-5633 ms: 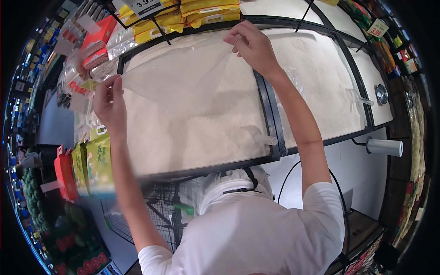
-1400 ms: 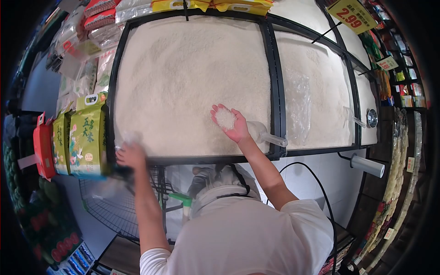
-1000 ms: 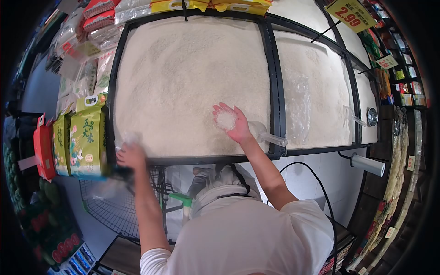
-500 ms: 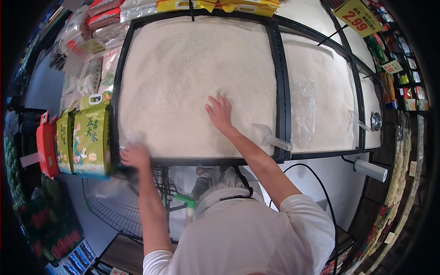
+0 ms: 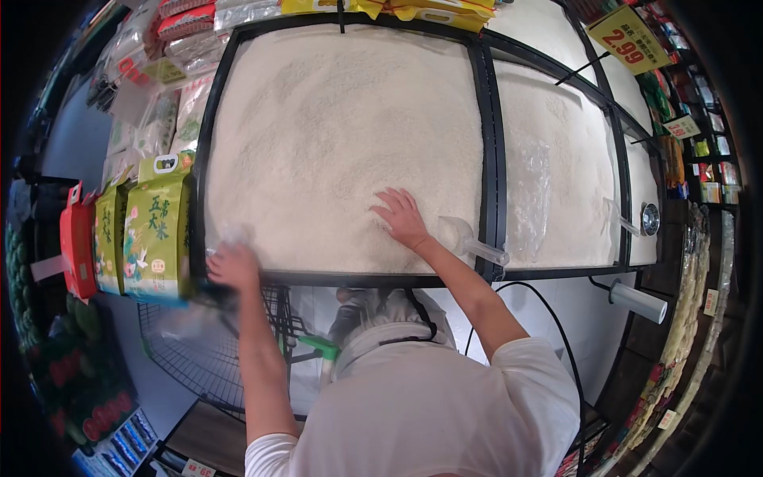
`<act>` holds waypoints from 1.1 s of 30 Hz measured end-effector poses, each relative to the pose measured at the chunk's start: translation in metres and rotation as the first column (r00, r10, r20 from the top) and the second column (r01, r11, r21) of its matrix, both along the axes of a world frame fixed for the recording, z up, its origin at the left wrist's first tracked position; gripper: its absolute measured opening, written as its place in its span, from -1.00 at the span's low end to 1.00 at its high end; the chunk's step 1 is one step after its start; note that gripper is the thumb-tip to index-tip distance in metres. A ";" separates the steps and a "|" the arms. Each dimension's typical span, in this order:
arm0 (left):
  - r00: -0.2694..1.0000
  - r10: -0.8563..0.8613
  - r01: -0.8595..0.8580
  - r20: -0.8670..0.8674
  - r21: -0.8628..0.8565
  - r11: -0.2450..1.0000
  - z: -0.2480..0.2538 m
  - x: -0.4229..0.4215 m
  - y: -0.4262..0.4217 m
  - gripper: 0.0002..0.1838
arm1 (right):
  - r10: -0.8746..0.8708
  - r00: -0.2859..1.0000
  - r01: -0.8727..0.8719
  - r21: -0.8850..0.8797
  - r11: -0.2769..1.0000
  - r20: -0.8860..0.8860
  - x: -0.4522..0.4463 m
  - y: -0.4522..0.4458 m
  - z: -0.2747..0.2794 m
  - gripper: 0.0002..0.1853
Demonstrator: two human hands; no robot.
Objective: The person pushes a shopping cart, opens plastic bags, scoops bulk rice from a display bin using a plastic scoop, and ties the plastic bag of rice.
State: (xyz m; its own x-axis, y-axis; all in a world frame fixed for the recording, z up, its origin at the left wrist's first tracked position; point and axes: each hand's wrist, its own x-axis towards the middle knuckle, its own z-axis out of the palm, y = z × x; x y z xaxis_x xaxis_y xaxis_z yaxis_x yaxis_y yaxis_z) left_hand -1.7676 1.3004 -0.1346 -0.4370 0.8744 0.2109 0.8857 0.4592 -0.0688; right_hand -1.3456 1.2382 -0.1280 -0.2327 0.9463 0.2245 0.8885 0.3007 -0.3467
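Observation:
My right hand (image 5: 405, 220) is over the white rice (image 5: 334, 143) in the large bin, near its lower right part. Its fingers are spread and hold nothing. A clear plastic scoop (image 5: 481, 251) lies just right of it, handle across the bin's divider. At the bin's lower left corner, my left hand (image 5: 233, 265) has curled fingers and is slightly blurred. Crumpled clear plastic shows above its knuckles, and more blurred plastic (image 5: 191, 319) hangs below, over the cart; it looks like a clear plastic bag in its grip, with the fingertips partly hidden.
Black edges (image 5: 350, 280) frame the bins. Green rice bags (image 5: 155, 230) stand at the left. A wire shopping cart (image 5: 195, 358) is below my left arm. In the right-hand bin lies a plastic sheet (image 5: 528, 195). A price sign (image 5: 628, 38) and a plastic roll (image 5: 638, 300) are at the right.
My right hand has moved right and toward me across the rice, nearer the scoop. My left hand stays at the corner. The view has shifted slightly.

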 end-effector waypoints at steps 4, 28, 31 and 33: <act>1.000 -0.011 0.011 0.011 0.012 1.000 0.001 0.000 0.000 -0.47 | -0.244 0.948 0.261 0.061 0.963 -0.202 0.017 0.014 -0.009 -0.48; 0.999 0.032 -0.031 0.025 -0.062 0.998 0.009 0.005 0.002 -0.46 | -0.539 -0.743 -0.433 -0.328 0.839 -0.397 -0.018 0.012 0.040 -0.43; 0.999 0.030 -0.029 0.027 -0.063 0.998 0.009 0.005 0.001 -0.45 | -0.565 -0.553 -0.390 -0.408 0.825 -0.613 -0.011 0.014 0.054 -0.46; 1.000 0.018 -0.018 0.005 -0.029 0.999 0.006 0.004 0.001 -0.47 | -0.595 -0.179 -0.245 -0.550 0.798 -0.783 -0.006 0.017 0.060 -0.49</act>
